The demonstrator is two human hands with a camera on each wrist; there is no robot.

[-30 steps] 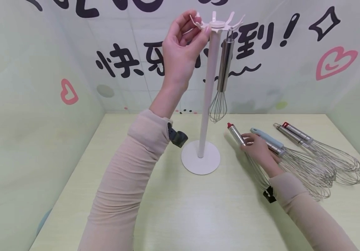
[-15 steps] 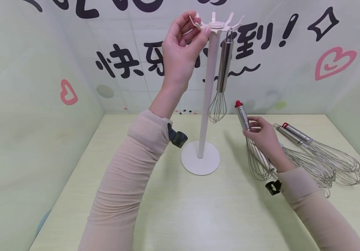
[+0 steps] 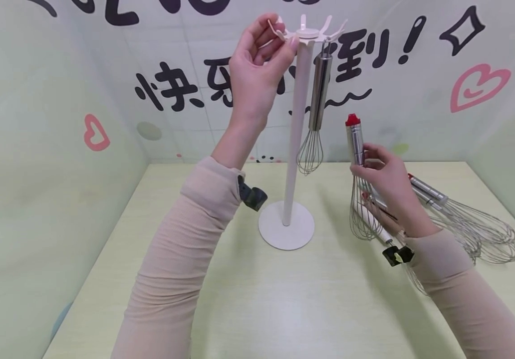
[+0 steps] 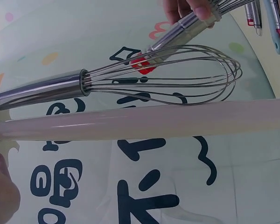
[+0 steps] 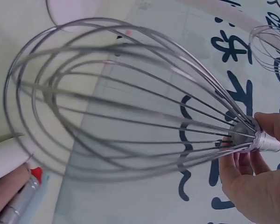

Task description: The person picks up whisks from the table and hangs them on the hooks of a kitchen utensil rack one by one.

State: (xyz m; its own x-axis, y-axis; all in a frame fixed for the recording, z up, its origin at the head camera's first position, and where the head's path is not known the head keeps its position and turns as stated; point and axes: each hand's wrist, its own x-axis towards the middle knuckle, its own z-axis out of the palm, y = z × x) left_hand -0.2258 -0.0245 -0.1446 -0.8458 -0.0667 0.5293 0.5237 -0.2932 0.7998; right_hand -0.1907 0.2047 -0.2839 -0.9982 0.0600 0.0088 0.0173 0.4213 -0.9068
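A white stand (image 3: 298,109) with a round base and a crown of upturned hooks rises from the table. High at its crown, my left hand (image 3: 255,75) pinches the hooked rim between thumb and fingers. One small steel whisk (image 3: 320,92) hangs from a hook on the right side, its wires down. To the right of it, my right hand (image 3: 387,182) grips a larger whisk (image 3: 355,137) low on its silver handle, red end up, held above the table. The wire loop (image 5: 126,102) of this whisk fills much of the right wrist view.
More whisks (image 3: 468,219) lie on the table at the right, wires toward the front. Under my right hand are a white handle (image 3: 374,224) and a brown handle (image 3: 385,222). A printed cloth wall (image 3: 194,134) closes the back.
My right hand has lifted the red-ended whisk off the table and turned it nearly upright, moving it up and away from me. My left hand stays at the stand's crown.
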